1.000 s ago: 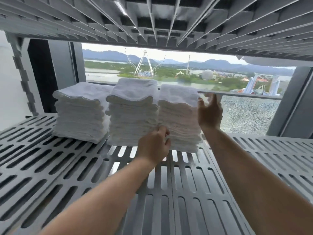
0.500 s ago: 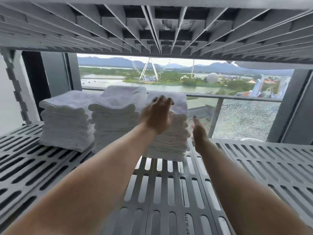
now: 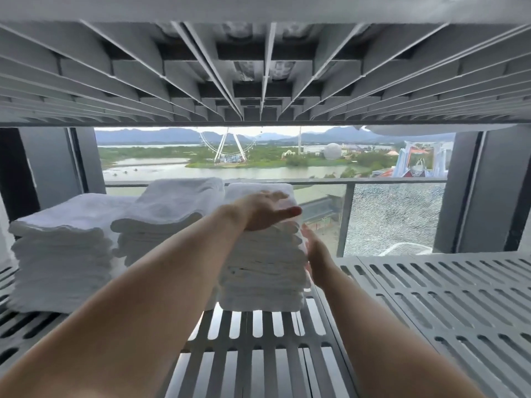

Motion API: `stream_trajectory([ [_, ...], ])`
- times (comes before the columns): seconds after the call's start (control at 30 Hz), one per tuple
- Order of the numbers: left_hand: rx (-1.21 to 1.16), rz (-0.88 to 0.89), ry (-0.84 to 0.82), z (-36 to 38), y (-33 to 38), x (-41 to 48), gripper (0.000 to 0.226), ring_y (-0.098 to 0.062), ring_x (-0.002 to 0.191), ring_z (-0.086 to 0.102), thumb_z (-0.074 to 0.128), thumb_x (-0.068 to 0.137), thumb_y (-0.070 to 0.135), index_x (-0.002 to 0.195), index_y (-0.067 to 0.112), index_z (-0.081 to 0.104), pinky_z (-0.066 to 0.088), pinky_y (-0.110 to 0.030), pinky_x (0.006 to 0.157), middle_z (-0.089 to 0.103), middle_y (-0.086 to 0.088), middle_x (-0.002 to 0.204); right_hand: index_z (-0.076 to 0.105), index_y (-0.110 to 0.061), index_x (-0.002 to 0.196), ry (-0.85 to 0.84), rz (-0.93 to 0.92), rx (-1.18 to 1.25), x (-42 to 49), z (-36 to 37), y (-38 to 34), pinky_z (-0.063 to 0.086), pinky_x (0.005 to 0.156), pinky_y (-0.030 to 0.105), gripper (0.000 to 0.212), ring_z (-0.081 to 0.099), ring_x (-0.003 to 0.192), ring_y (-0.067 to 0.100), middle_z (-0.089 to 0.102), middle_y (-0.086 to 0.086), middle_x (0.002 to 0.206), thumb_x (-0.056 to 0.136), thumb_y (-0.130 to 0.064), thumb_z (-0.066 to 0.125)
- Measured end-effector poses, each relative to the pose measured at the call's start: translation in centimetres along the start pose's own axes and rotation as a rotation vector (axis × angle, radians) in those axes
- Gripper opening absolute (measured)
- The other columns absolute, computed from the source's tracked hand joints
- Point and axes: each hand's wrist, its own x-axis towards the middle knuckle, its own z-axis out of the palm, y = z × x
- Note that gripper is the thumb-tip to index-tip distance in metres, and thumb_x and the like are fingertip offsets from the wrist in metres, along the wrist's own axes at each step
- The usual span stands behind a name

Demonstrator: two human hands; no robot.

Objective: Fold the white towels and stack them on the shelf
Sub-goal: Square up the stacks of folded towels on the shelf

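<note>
Three stacks of folded white towels stand side by side on the grey slotted shelf: a left stack, a taller middle stack and a right stack. My left hand lies flat with straight fingers on top of the right stack. My right hand presses its open palm against that stack's right side. Neither hand holds a towel.
A ribbed grey shelf underside hangs close overhead. Behind the shelf is a window with a railing and a cracked glass panel. Dark window frames stand at both sides. The shelf's right half carries nothing.
My left hand moved up from the stack's front to its top. My right hand dropped from the stack's upper right edge to its side. The view shifted lower and closer.
</note>
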Motion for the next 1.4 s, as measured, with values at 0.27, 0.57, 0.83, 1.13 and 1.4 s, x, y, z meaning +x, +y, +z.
stream_trajectory([
  [0.27, 0.213, -0.224, -0.05, 0.0, -1.3, 5.2, 0.07, -0.032, 0.151, 0.021, 0.014, 0.09, 0.077, 0.152, 0.047, 0.029, 0.01, -0.059, 0.12, 0.027, 0.001, 0.164, 0.068, -0.009, 0.119, -0.132, 0.104, 0.174, 0.3, 0.9, 0.5, 0.055, 0.091, 0.043, 0.054, 0.069, 0.101, 0.034, 0.072, 0.017, 0.108, 0.1, -0.054, 0.044],
  [0.57, 0.034, -0.336, -0.193, 2.3, -3.7, 7.6, 0.079, -0.031, 0.151, 0.019, 0.021, 0.078, 0.089, 0.148, 0.053, 0.026, 0.016, -0.053, 0.118, 0.019, 0.003, 0.166, 0.066, -0.006, 0.121, -0.198, 0.096, 0.148, -0.1, 1.7, 0.2, 0.055, 0.08, 0.041, 0.053, 0.068, 0.097, 0.034, 0.072, 0.019, 0.103, 0.104, -0.046, 0.036],
  [0.83, -0.005, -0.31, -0.225, 1.7, -2.8, 6.9, 0.066, -0.023, 0.149, 0.023, 0.025, 0.091, 0.077, 0.144, 0.041, 0.038, 0.021, -0.049, 0.11, 0.023, 0.01, 0.164, 0.071, -0.01, 0.103, -0.178, 0.031, 0.102, -0.5, 2.4, -0.5, 0.056, 0.061, 0.031, 0.04, 0.073, 0.081, 0.027, 0.074, 0.015, 0.092, 0.103, -0.038, 0.042],
  [1.13, 0.036, -0.373, -0.255, 1.5, -2.3, 6.2, 0.075, -0.032, 0.149, 0.025, 0.023, 0.088, 0.08, 0.153, 0.043, 0.027, 0.02, -0.054, 0.115, 0.024, -0.005, 0.165, 0.07, -0.009, 0.105, -0.186, -0.006, 0.055, -0.9, 3.2, -0.3, 0.057, 0.063, 0.033, 0.04, 0.072, 0.082, 0.028, 0.074, 0.016, 0.092, 0.104, -0.035, 0.039],
  [1.4, 0.043, -0.366, -0.259, 1.7, -2.3, 5.4, 0.077, -0.034, 0.15, 0.021, 0.017, 0.086, 0.083, 0.153, 0.047, 0.027, 0.016, -0.055, 0.118, 0.02, -0.005, 0.166, 0.066, -0.004, 0.109, -0.221, -0.062, 0.004, -1.5, 3.1, -0.2, 0.057, 0.071, 0.037, 0.033, 0.068, 0.084, 0.028, 0.071, 0.015, 0.092, 0.103, -0.023, 0.041],
])
